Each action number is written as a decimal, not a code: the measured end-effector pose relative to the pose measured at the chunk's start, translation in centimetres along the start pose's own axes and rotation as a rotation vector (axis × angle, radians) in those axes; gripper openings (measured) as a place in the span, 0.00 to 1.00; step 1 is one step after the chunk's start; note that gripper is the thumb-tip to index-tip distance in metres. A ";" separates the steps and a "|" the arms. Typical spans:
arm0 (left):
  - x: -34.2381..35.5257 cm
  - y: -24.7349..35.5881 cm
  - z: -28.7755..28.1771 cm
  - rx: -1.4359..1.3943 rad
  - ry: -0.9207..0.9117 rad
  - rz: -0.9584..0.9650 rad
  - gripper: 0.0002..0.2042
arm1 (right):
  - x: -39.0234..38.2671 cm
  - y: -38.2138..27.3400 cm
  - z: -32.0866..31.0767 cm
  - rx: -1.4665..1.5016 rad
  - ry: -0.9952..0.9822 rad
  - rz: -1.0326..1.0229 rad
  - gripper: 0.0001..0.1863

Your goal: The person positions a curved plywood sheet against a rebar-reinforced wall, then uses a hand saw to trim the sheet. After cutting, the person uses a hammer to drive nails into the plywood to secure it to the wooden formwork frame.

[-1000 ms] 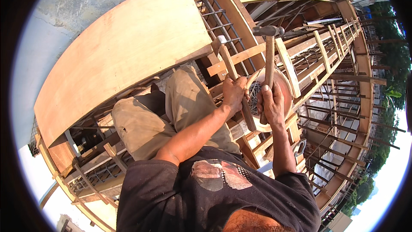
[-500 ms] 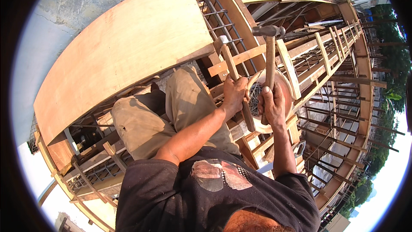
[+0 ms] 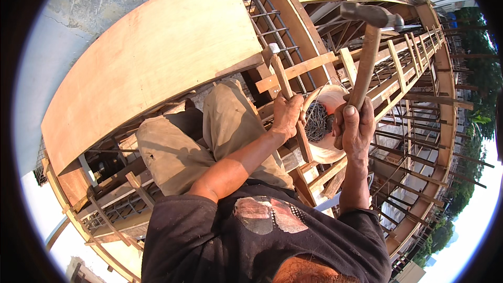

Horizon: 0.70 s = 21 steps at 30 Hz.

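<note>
The right hand is clamped around the handle of a hammer, its long axis running up and slightly right, head uppermost. The left hand, apart from it, grips a narrow wooden piece leaning up-left; the hammer head lies up-right of that piece's pale end. A bucket of nails shows between the hands.

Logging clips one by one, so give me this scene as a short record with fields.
Left hand: closed around a wooden stick
Right hand: gripping a hammer by its handle, head toward the top of the picture
Bucket: by both hands, holding thin metal pieces, probably nails
Panel: large, pale wood, left of the hands
Surroundings: wooden boards and metal bars
</note>
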<state>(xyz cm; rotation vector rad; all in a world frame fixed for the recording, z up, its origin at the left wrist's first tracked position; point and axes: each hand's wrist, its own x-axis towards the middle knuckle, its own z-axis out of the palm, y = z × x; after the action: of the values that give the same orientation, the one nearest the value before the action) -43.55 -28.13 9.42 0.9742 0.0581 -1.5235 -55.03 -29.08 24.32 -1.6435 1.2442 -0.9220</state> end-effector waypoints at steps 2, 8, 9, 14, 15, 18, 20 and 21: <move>-0.1 0.0 -0.2 0.003 -0.012 0.003 0.07 | 1.0 -3.0 -0.9 0.219 0.129 -0.309 0.29; 0.1 -0.7 0.0 -0.013 -0.009 0.010 0.09 | 3.8 1.4 0.9 0.394 0.209 -0.475 0.29; 0.2 -0.8 -0.2 0.043 0.006 0.017 0.09 | 3.7 5.4 1.0 -0.168 -0.037 -0.139 0.23; 0.1 0.4 -0.3 0.073 0.065 0.001 0.06 | 3.3 6.2 1.4 -0.517 -0.320 0.214 0.19; 0.4 0.3 -0.2 0.030 -0.020 0.041 0.05 | 2.7 5.5 1.8 -0.383 -0.274 0.255 0.18; -0.4 0.4 0.9 0.050 -0.032 0.032 0.06 | 0.9 5.9 1.8 -0.065 -0.130 0.203 0.16; -0.7 0.4 1.9 0.124 0.004 0.109 0.06 | 0.7 5.7 2.0 0.058 -0.099 0.210 0.15; -0.7 0.6 2.0 0.122 -0.009 0.107 0.07 | 0.6 5.5 2.0 0.117 -0.083 0.213 0.14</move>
<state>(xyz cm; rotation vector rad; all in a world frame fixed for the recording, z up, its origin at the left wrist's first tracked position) -44.23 -28.85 11.42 1.0505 -0.0927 -1.4454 -54.94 -30.03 18.53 -1.4127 1.2569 -0.7728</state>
